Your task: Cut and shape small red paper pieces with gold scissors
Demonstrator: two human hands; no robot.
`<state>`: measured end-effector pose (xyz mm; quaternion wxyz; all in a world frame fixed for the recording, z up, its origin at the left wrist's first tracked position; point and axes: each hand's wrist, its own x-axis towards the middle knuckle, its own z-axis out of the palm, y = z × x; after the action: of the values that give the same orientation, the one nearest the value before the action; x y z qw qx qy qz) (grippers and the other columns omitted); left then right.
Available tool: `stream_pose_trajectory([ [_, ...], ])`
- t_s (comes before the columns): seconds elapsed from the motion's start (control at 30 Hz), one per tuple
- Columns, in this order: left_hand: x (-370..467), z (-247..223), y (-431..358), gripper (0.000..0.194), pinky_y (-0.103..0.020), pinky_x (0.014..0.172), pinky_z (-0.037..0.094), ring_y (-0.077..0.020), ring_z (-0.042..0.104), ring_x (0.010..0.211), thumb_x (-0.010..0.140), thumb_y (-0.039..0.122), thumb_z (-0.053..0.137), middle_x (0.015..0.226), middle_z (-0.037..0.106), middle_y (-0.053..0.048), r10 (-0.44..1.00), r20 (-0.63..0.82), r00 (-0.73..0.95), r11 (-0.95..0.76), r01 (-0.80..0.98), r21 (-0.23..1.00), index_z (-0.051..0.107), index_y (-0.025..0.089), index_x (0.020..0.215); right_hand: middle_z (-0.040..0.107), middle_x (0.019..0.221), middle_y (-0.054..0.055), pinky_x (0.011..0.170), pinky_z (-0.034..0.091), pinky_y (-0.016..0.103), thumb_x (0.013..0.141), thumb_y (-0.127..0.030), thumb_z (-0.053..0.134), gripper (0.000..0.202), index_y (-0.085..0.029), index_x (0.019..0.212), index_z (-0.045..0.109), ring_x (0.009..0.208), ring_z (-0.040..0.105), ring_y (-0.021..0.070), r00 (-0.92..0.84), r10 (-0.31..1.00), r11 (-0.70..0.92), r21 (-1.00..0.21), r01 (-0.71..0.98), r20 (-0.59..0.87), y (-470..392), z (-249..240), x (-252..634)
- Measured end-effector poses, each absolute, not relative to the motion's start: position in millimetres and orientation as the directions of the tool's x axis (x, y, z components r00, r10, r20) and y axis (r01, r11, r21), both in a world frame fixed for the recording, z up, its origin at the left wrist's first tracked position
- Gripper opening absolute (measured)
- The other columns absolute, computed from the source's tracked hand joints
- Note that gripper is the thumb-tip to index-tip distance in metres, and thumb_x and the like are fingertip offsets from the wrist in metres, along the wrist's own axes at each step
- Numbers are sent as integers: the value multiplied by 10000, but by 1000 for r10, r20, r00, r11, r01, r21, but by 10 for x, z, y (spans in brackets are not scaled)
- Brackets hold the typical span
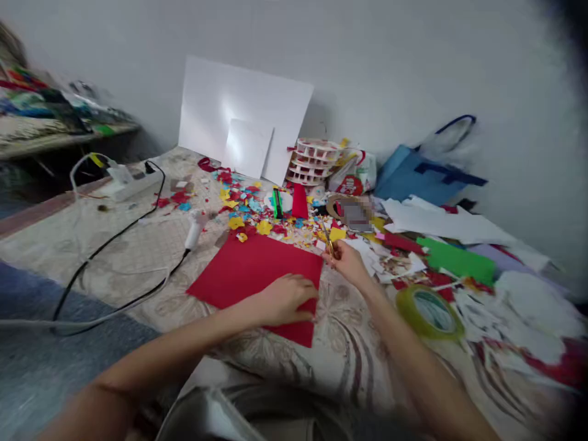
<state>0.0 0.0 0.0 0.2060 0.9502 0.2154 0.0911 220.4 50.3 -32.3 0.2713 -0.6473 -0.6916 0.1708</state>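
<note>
A large red sheet of paper point(248, 269) lies flat on the patterned cloth in front of me. My left hand point(288, 299) rests over its right part, palm down, with the fingers apart and slightly bent. Just beyond the sheet's right edge, my right hand point(346, 260) is closed around the gold-coloured handles of a pair of scissors point(330, 245). The blades point up and away from me. Beyond the sheet lie several yellow paper flowers point(264, 227), along with red and blue ones and small scraps.
A hot glue gun point(195, 231) with a black cord lies left, near a white power strip point(133, 185). Clear tape point(429, 311), a green sheet point(457, 258) and white offcuts lie right. Behind stand a green box cutter point(277, 203), a tiered white model point(313, 160), white boards point(206, 104) and a blue bag point(413, 174).
</note>
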Motion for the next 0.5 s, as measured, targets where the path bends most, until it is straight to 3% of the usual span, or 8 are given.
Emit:
stream_pose_trajectory([
  [0.2, -376, -275, -315, 491, -423, 1032, 256, -248, 382, 1244, 751, 406, 614, 1330, 465, -86, 453, 116, 884, -841, 381, 384, 502, 205, 1185, 595, 709, 5, 581, 370, 250, 654, -221, 598, 153, -206, 784, 520, 618, 534, 154, 13, 985, 89, -578, 811, 170, 553, -406, 2047],
  [0.37, -328, -347, -343, 457, -419, 1039, 250, -244, 372, 1255, 786, 389, 578, 1320, 482, -79, 458, 136, 878, -852, 390, 350, 494, 197, 1192, 585, 676, -3, 571, 383, 257, 647, -241, 602, 159, -205, 773, 511, 594, 524, 150, 14, 991, 74, -628, 775, 134, 545, -429, 2096],
  [0.5, -293, -389, -390, 296, -394, 1030, 276, -214, 426, 1214, 846, 323, 502, 1226, 560, -70, 415, 194, 889, -883, 342, 322, 539, 187, 1107, 608, 696, 1, 585, 413, 265, 660, -292, 600, 166, -202, 770, 513, 610, 546, 151, -13, 995, 78, -691, 719, 99, 485, -428, 2238],
])
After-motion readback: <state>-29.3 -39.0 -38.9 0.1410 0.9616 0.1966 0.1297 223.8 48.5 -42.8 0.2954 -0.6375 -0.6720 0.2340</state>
